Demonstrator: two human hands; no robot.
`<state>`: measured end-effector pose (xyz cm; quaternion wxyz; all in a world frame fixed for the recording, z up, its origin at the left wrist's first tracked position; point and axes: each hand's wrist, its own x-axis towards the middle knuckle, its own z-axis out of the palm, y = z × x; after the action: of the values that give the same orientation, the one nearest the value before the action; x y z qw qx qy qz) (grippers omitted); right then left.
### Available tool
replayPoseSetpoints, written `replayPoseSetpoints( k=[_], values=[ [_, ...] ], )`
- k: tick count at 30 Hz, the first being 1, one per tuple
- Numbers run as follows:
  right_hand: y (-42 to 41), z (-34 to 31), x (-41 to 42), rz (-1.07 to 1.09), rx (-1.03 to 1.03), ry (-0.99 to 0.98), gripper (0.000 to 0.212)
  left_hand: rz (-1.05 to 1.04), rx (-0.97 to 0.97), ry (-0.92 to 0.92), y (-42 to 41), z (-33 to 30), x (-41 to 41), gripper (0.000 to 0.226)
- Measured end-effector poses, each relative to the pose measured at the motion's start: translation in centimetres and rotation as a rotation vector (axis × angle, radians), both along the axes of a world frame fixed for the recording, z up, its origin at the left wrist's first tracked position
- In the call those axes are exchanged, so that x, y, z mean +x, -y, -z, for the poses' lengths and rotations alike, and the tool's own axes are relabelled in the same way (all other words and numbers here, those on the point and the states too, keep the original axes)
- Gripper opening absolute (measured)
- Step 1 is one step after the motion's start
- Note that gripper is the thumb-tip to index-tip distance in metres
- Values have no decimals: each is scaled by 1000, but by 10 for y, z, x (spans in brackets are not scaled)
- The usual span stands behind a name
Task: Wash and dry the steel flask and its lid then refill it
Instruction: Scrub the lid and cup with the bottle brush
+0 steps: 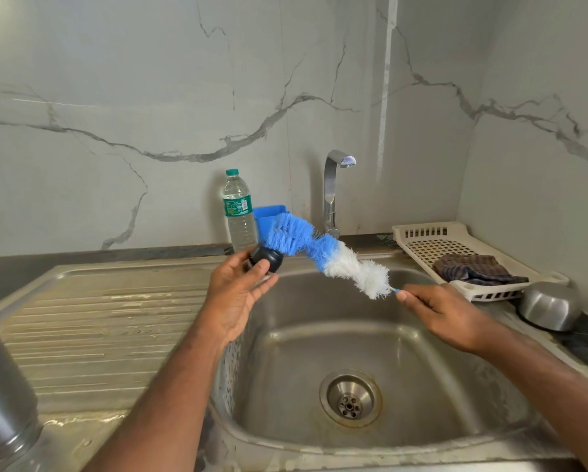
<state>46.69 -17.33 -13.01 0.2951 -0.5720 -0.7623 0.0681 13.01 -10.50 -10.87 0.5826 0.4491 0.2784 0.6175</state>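
You held the lid [264,260] in your left hand [236,294] over the sink [353,335], fingers closed round it; your right hand [445,315] pinched the brush [323,255] handle. Flask [3,396] stood on the desk. Judged: lid scrubbing underway; drying and refill remained.

White marble-look wall [149,97] with grey veins; dark counter [30,264]; steel sink [422,352], ribbed drainboard [98,318], chrome tap [331,192]
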Motion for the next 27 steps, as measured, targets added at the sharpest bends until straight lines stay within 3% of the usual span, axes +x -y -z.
replayPoseSetpoints(
  k=[3, 6, 11, 16, 21, 25, 27],
  values=[
    [-1, 1, -6, -33, 14, 0, 44, 20, 6, -63, 4, 2, 9, 47],
    [2, -1, -1, -64, 40, -7, 44, -79, -24, -42, 0, 0, 2, 39],
    [-2, 2, -6, 0, 89, 40, 44, -55, -16, -248, 6, 6, 14, 40],
    [1, 2, 6, -33, 67, 32, 45, -162, -51, -216, 2, 3, 1, 38],
    [-3, 4, -9, 4, 102, 64, 44, -212, 65, -414, 4, 9, 13, 39],
    [2, 1, 3, -31, 69, 44, 44, -313, 46, -372, -3, 7, -2, 44],
    [3, 2, 5, -30, 73, 53, 44, -316, 73, -452, -2, 7, -3, 44]
  ],
)
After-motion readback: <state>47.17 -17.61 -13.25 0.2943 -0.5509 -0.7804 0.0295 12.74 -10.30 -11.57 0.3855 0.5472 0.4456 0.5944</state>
